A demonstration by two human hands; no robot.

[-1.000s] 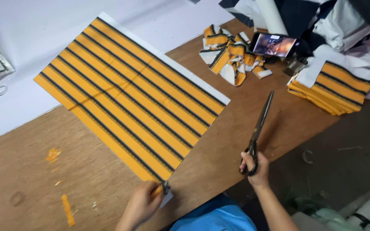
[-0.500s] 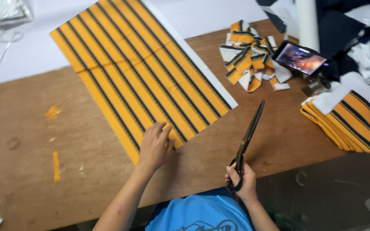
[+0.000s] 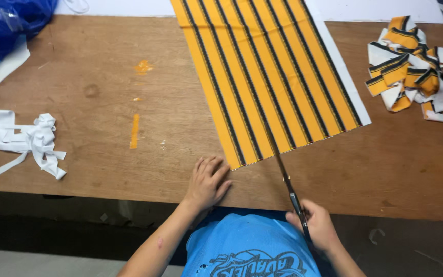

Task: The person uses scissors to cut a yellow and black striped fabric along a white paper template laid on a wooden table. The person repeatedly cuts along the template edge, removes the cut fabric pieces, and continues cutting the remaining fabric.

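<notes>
Scissors (image 3: pixel 285 177) now meet striped fabric (image 3: pixel 267 77) edge.

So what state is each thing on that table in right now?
Striped cloth: spread flat, near edge at the scissors.
Scissors: in the right hand, tips at the cloth's edge; open or shut unclear.
Left hand: flat on the table, beside the cloth's corner.
Striped scraps: heaped.
White strips: tangled.
</notes>
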